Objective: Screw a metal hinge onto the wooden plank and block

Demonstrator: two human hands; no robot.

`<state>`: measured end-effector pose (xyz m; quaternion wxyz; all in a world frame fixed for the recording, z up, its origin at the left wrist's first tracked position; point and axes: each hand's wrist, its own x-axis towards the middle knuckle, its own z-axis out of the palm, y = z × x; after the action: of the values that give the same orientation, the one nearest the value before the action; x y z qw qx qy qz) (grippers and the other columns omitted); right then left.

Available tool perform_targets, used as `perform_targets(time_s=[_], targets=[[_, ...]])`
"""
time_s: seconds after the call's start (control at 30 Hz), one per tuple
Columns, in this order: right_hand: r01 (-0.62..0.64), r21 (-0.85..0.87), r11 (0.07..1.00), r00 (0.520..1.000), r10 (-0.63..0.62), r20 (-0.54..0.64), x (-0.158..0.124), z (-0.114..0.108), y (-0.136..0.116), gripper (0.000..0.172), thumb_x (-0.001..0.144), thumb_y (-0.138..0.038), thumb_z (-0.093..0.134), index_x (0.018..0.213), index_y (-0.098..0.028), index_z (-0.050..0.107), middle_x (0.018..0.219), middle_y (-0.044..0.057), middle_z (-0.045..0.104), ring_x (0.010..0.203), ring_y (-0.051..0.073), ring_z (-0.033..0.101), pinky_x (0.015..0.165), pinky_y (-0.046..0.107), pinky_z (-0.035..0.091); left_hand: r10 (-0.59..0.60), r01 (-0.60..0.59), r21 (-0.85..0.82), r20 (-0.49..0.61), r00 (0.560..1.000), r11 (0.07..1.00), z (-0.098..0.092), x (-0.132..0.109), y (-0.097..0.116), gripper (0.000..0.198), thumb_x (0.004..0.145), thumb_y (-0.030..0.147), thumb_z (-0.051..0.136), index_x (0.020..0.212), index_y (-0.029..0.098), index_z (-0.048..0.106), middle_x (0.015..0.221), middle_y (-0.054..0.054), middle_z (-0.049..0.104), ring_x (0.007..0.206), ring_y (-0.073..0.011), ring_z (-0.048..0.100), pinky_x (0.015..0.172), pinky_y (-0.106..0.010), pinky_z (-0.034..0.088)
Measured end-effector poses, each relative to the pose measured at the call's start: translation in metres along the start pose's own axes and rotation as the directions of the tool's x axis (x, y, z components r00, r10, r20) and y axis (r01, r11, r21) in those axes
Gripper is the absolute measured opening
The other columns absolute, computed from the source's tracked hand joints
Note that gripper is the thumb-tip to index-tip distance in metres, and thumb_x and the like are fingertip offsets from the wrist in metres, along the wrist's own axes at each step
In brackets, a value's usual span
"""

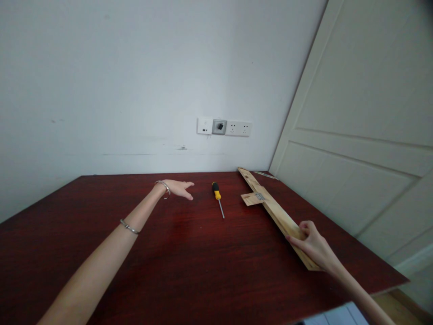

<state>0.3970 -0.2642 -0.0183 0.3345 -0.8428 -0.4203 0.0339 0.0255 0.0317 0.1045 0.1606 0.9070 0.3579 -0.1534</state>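
Left hand [179, 188] is stretched far forward over the dark red table [189, 262], with the fingers spread open and flat, and it holds nothing. It lies low over the table top; I cannot tell if the palm really touches the wood. Two thin metal bracelets are on this arm, one at the wrist [163, 185] and one further down the forearm [129, 226]. Just beside the fingertips, to the right of them, a screwdriver [218, 198] with a yellow and black handle lies on the table, its metal shaft pointing toward the person. The hand and the screwdriver are near but apart.

Right hand [313, 246] is closed around the near end of a long wooden board [275, 212], with the thumb on the left edge and the fingers bent over the top. The board lies on the right side of the table and runs away toward the far corner by the door [365, 135]. A short wooden piece [251, 199] stands out from its left side, joined by a small metal hinge [260, 196].

On the white wall [135, 81] behind the table is a row of sockets [225, 127]. Any writing on them is too small to read
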Motion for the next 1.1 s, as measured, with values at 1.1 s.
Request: perform_targets(time_s=[1.1], targets=[[0.111,-0.124,0.986,0.994,-0.11,0.012,0.0,0.007,0.006,0.051,0.057,-0.059,0.059,0.087,-0.022,0.044,0.087,0.009,0.06,0.082,0.028,0.059,0.072,0.037,0.046,-0.003,0.005,-0.058,0.037,0.999,0.998,0.005,0.059,-0.006,0.111,0.062,0.066,0.054,0.146,0.012,0.004,0.149,-0.018,0.005,0.139,-0.0295,0.008,0.11,-0.043,0.013]])
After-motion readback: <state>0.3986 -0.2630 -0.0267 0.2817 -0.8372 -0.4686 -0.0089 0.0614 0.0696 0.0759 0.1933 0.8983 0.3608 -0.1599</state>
